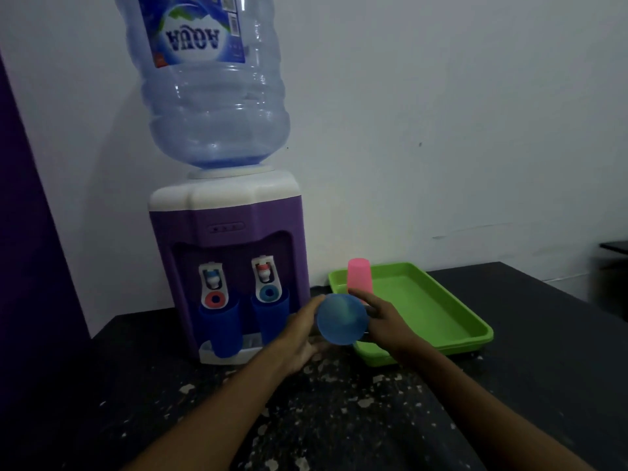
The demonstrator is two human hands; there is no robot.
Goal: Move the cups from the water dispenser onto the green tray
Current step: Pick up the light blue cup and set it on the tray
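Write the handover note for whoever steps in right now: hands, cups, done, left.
Hands: left hand and right hand both hold a light blue cup, its base toward the camera, beside the green tray.
Done: pink cup stands upside down on the tray's near-left part.
Left: set the held cup on the tray, then move the two dark blue cups, left and right, from under the water dispenser taps.

You hold a translucent blue plastic cup (341, 319), smooth and faintly glossy. The green tray (452, 321) is glossy moulded plastic. The dispenser (231, 215) is smooth purple and white plastic under a clear, ribbed plastic bottle (217, 107). The dark tabletop (339, 402) looks matt, rough and flaking.
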